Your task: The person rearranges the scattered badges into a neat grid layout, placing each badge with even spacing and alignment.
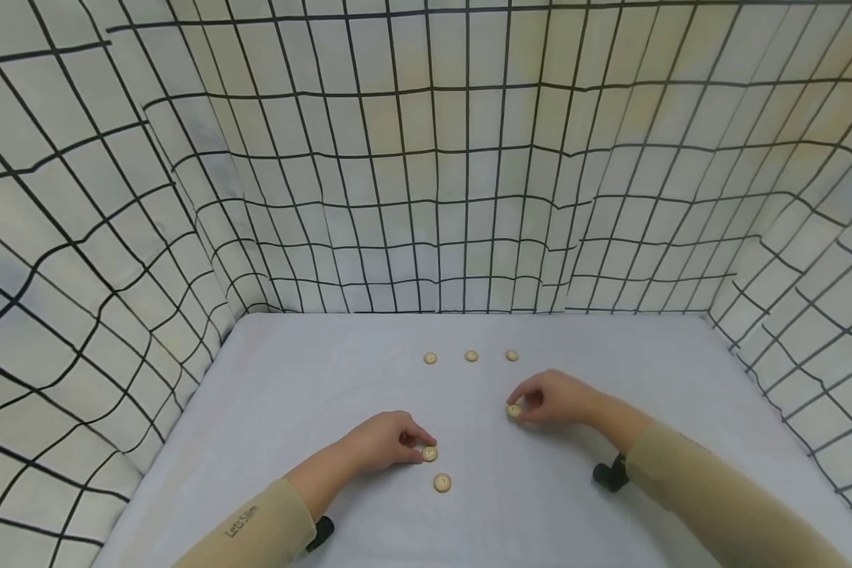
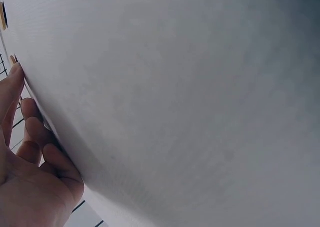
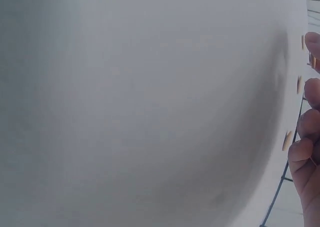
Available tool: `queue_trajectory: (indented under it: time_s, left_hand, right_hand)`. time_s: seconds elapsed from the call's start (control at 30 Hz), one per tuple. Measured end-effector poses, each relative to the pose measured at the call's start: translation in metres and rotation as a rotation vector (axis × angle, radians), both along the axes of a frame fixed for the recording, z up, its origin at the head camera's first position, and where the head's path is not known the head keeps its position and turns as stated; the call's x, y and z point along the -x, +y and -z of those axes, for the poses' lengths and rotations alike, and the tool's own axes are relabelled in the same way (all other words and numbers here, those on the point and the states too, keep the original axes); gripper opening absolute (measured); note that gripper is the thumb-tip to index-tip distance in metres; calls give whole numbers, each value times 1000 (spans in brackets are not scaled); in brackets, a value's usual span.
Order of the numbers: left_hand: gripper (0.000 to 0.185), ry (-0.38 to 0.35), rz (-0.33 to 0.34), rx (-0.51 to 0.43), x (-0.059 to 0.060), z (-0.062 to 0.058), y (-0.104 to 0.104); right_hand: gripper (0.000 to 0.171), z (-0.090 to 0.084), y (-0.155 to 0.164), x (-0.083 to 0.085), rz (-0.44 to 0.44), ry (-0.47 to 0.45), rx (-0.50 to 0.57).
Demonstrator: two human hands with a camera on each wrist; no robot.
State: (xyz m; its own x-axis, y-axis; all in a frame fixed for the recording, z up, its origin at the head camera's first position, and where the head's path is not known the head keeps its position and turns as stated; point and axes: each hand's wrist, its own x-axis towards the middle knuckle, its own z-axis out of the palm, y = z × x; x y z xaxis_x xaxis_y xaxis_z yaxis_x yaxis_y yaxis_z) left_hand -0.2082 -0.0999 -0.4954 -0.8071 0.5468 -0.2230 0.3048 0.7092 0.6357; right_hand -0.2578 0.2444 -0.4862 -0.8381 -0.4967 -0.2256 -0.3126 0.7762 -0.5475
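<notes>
In the head view my left hand (image 1: 390, 440) pinches a pale wooden-looking button (image 1: 429, 454) between thumb and index finger, low at the cloth. Just nearer to me lies a second button (image 1: 442, 482), flat and untouched. Over to the right, my right hand (image 1: 555, 397) holds another button (image 1: 514, 411) at its edges with thumb and forefinger. The left wrist view has the left hand (image 2: 37, 172) at its left edge, a button (image 2: 13, 60) by the thumb tip. At the right wrist view's edge, a button (image 3: 313, 61) shows between the right hand's (image 3: 311, 132) fingertips.
Three more buttons, a left one (image 1: 430, 358), a middle one (image 1: 472, 356) and a right one (image 1: 512, 355), form a row farther back. White cloth (image 1: 312, 355) covers the table. White walls with a black grid (image 1: 397, 181) enclose the back and sides.
</notes>
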Motion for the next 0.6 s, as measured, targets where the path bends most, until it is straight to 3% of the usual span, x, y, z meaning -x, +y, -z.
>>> queue_trajectory:
  time_s: [0.6]
  left_hand:
    - [22, -12, -7, -11, -2, -4, 1]
  right_hand:
    - [21, 6, 13, 29, 130, -7, -3]
